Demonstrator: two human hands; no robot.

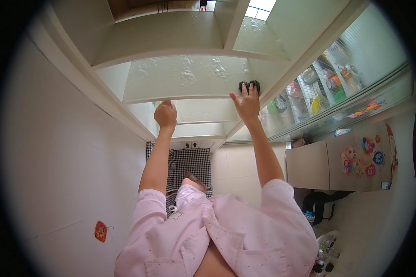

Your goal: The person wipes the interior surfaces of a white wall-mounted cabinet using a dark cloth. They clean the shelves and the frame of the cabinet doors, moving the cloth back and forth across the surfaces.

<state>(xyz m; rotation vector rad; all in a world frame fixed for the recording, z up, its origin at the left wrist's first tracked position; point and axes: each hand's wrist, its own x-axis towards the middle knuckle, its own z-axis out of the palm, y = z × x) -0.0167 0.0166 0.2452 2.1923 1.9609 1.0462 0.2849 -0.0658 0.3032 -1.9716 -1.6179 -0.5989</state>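
In a pale shelving unit, my right hand (248,105) presses a dark scouring pad (243,86) on the right end of a shelf board (159,90). Its fingers lie over the pad and its thumb points out to the left. White foam (187,71) lies in patches across the same board. My left hand (165,114) is curled near the front edge of this board, towards its left part; whether it grips anything there is hidden. More foam or wet marks show on the upper compartments (254,29).
A checked cloth or mat (194,159) lies below the unit's small doors. To the right stand a glass sliding door (364,100) with racks of items behind it, and a cabinet (357,159) with stickers. A plain wall (72,149) runs along the left.
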